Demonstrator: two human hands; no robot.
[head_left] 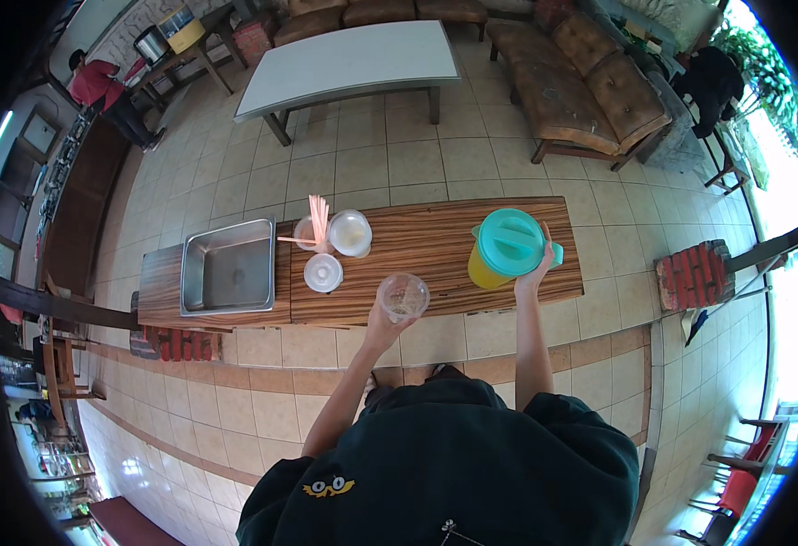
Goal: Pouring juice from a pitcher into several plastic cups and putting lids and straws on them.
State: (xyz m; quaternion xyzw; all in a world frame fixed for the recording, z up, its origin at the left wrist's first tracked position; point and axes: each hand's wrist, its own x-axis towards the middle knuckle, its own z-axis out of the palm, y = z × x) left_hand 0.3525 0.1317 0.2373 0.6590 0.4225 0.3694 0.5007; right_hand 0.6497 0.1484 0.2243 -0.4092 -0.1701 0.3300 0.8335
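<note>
A clear plastic cup (404, 296) is in my left hand (383, 329), my fingers closed round its side near the front edge of the wooden bench. My right hand (530, 278) grips a pitcher (506, 244) at its handle side. Yellow liquid fills the pitcher's lower part, under a teal lid; it stands upright on the bench. Left of the cup are a small white-lidded container (323, 272), a round tub (351, 233) with pale contents, and a bundle of pink straws (319, 218) standing in a holder, with one straw sticking out sideways.
A steel basin (229, 267) sits at the left end of the striped wooden bench (444, 227). Beyond it stand a long white table (353, 68) and brown sofas (567, 73). One person (103, 91) is at the far left counter, another (708, 86) at far right.
</note>
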